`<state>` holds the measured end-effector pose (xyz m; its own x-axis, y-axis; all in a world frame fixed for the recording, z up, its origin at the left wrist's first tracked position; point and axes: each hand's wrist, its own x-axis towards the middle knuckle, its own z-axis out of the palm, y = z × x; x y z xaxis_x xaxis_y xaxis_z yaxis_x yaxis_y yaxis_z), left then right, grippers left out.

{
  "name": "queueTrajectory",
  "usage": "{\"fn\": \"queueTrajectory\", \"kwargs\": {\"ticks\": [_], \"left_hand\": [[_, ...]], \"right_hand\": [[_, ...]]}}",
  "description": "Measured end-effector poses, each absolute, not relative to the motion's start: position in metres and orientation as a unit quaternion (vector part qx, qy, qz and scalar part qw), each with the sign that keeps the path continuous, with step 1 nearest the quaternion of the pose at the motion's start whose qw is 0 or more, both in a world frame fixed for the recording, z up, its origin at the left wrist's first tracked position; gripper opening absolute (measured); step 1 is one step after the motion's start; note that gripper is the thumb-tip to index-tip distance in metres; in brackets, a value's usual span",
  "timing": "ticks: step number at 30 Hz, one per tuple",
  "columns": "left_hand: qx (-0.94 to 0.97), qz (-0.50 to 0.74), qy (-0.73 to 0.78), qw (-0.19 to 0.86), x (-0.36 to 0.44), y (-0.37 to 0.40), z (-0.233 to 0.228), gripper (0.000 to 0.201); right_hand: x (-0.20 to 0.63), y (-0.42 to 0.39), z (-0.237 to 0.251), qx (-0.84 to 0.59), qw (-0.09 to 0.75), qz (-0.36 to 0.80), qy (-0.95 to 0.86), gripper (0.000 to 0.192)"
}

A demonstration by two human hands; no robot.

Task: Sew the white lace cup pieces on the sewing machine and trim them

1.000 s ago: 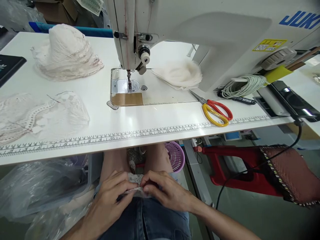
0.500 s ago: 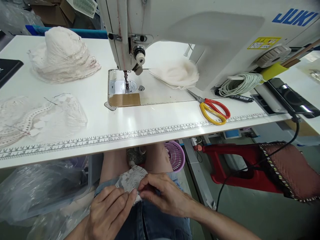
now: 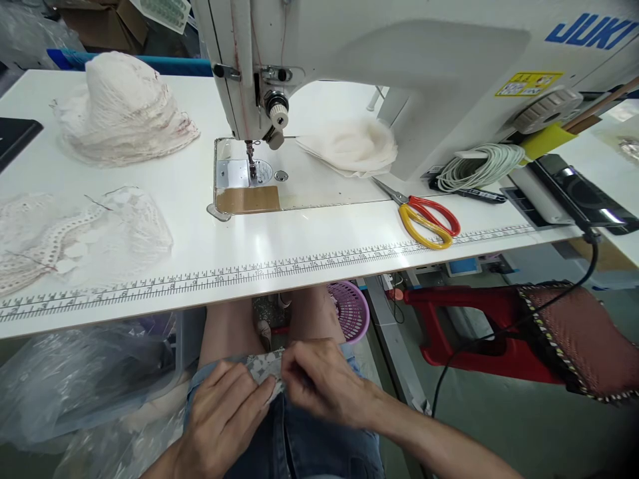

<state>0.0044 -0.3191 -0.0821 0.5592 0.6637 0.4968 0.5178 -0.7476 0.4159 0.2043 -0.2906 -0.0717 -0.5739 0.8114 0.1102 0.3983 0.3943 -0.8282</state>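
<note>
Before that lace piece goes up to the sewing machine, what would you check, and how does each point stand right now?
1. Both hands on the piece: left hand and right hand pinch the lace piece in the lap: ok.
2. Space under the needle free: ok.
3. Scissors lie to the right of the needle plate: ok.
4. Lace stacks lie to the left of the plate: ok.
5. Needle threaded: cannot tell.

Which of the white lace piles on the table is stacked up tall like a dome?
The far-left lace stack, beside the sewing machine. The lace pile at the near left edge lies flat; the white pieces under the machine arm sit low.
</note>
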Motion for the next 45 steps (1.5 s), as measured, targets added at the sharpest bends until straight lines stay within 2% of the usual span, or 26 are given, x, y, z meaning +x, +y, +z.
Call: {"fn": "queueTrajectory", "kwargs": {"ticks": [6,10,13,16,19,22,24,28,36,41,45], "left_hand": [[0.871,0.335,0.343,0.105,0.004,-0.319,-0.081,0.024],[0.875,0.329,0.339,0.104,0.003,-0.319,-0.083,0.026],[0.855,0.336,0.366,0.147,0.006,-0.317,-0.082,0.019],[0.793,0.290,0.457,0.278,0.010,-0.313,-0.076,0.012],[0.672,0.171,0.543,0.474,0.013,-0.307,-0.070,0.023],[0.497,0.120,0.583,0.632,0.013,-0.301,-0.067,0.029],[0.409,0.129,0.592,0.683,0.013,-0.299,-0.066,0.034],[0.349,0.148,0.589,0.713,0.014,-0.299,-0.065,0.039],[0.289,0.158,0.579,0.745,0.013,-0.299,-0.069,0.039],[0.288,0.154,0.576,0.749,0.013,-0.302,-0.071,0.039],[0.293,0.142,0.575,0.751,0.012,-0.303,-0.072,0.039]], "right_hand": [[0.214,-0.281,-0.070,-0.382,0.241,0.484,-0.750,0.007],[0.212,-0.286,-0.068,-0.349,0.236,0.487,-0.765,0.008],[0.212,-0.290,-0.069,-0.342,0.249,0.484,-0.766,0.014],[0.212,-0.290,-0.074,-0.361,0.243,0.468,-0.770,0.028],[0.211,-0.288,-0.081,-0.384,0.233,0.473,-0.758,0.008],[0.211,-0.286,-0.085,-0.424,0.261,0.493,-0.714,0.010],[0.211,-0.289,-0.083,-0.444,0.284,0.484,-0.699,0.010],[0.211,-0.299,-0.076,-0.410,0.268,0.470,-0.734,0.005],[0.207,-0.305,-0.075,-0.411,0.174,0.386,-0.808,0.019],[0.206,-0.303,-0.076,-0.403,0.204,0.375,-0.809,0.005],[0.205,-0.303,-0.079,-0.391,0.220,0.390,-0.804,0.007]]}}
